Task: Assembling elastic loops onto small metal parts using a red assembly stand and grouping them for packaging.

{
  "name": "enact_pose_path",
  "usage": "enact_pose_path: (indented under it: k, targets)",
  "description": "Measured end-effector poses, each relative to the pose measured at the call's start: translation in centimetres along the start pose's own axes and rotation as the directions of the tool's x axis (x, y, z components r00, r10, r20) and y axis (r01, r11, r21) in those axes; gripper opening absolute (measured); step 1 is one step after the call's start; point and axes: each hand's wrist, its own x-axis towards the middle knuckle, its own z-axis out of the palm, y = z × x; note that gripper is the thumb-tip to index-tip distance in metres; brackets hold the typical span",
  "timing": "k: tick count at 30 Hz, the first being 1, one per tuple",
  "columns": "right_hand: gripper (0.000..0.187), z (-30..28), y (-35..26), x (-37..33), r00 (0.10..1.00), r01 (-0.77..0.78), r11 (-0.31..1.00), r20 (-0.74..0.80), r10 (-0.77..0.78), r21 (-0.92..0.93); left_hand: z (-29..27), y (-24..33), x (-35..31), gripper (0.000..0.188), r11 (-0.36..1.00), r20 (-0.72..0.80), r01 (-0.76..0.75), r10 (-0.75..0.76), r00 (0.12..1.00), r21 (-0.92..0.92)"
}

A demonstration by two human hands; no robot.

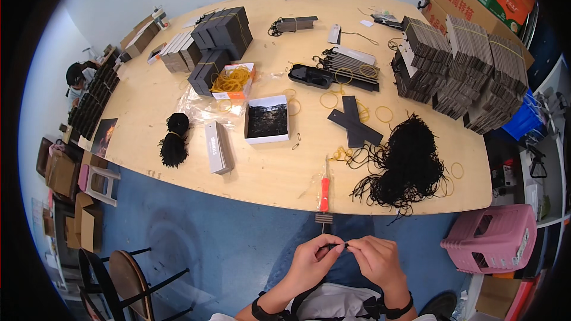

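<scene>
Close to my body, below the table's front edge, my left hand (312,261) and my right hand (376,260) meet with fingertips pinched together. Between them runs a small thin black piece (336,245); it looks like cord, but the fingers cover most of it. Just beyond the hands, a small grey striped piece (323,218) shows at the table edge, near a red-handled tool (325,193) with a thin shaft. A large loose heap of black cords (410,166) lies to the right. A white box (267,137) of small black pieces stands farther off.
Stacks of dark tags (482,71) crowd the right of the table (267,184). Rubber bands fill an orange-white box (234,94). A tied black cord bundle (174,141) and a grey tag stack (219,148) lie left. A pink stool (491,238) and a chair (128,282) flank me.
</scene>
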Motion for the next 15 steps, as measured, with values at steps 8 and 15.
enact_pose_path:
  k: [8, 15]
  targets:
    - [0.016, -0.07, 0.45, 0.04, 0.998, 0.056, 0.997, 0.046, -0.054, -0.052, 0.44, 0.55, -0.26, 0.011, 0.965, -0.039, -0.089, 0.102, 0.994, 0.246]
    - [0.021, -0.19, 0.16, -0.10, 0.995, 0.096, 0.978, 0.056, -0.087, -0.188, 0.94, 0.59, -0.17, 0.012, 0.956, -0.075, -0.119, 0.144, 0.987, 0.270]
